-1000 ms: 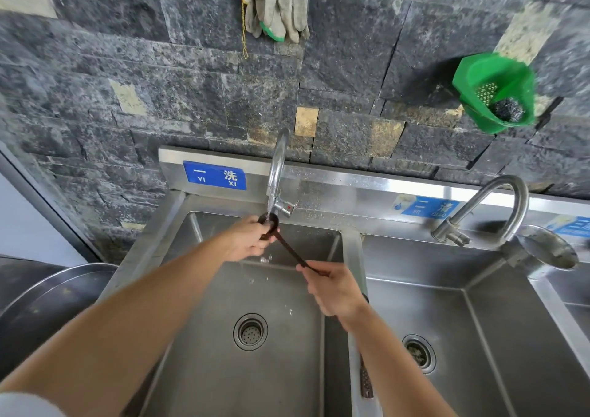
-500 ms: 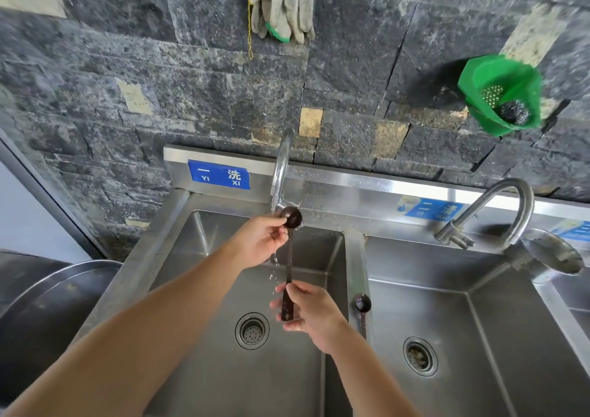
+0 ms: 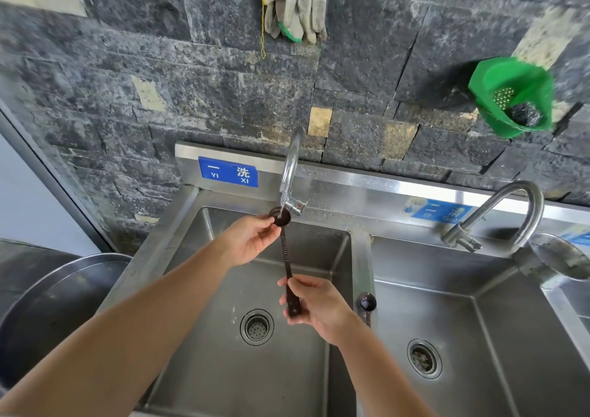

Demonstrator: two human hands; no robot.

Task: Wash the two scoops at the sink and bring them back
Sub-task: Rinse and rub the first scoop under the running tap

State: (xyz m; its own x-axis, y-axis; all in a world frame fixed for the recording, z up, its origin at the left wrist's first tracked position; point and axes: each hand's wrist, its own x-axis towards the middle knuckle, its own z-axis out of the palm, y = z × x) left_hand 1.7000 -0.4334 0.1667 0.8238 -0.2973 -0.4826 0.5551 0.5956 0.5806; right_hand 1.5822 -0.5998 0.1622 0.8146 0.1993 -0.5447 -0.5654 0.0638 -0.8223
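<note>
A: From the head view, where is the scoop being washed?

B: A dark long-handled scoop (image 3: 285,250) is held over the left basin (image 3: 223,368), its bowl up under the spout of the left tap (image 3: 291,173). Water runs into the bowl.

A: And the hands?

B: The right hand (image 3: 314,306) is clamped around the lower end of the handle. The left hand (image 3: 252,241) has its fingertips (image 3: 271,223) pinched on the rim of the bowl, thumb and fingers closed on it.

A: The other scoop?

B: The second scoop (image 3: 367,303) lies on the divider (image 3: 360,257) between the two basins, bowl toward the wall, just beside the right hand. Its handle runs back behind the right wrist, partly hidden.

A: What else is around?

B: The right basin (image 3: 479,336) has its own curved tap (image 3: 510,212). A blue label (image 3: 228,172) sits on the backsplash left of the left tap. On the stone wall hang grey gloves (image 3: 295,4) above the tap, and a green basket (image 3: 514,97) holding a scourer to the right. A large steel bowl (image 3: 48,304) stands left of the sink.
</note>
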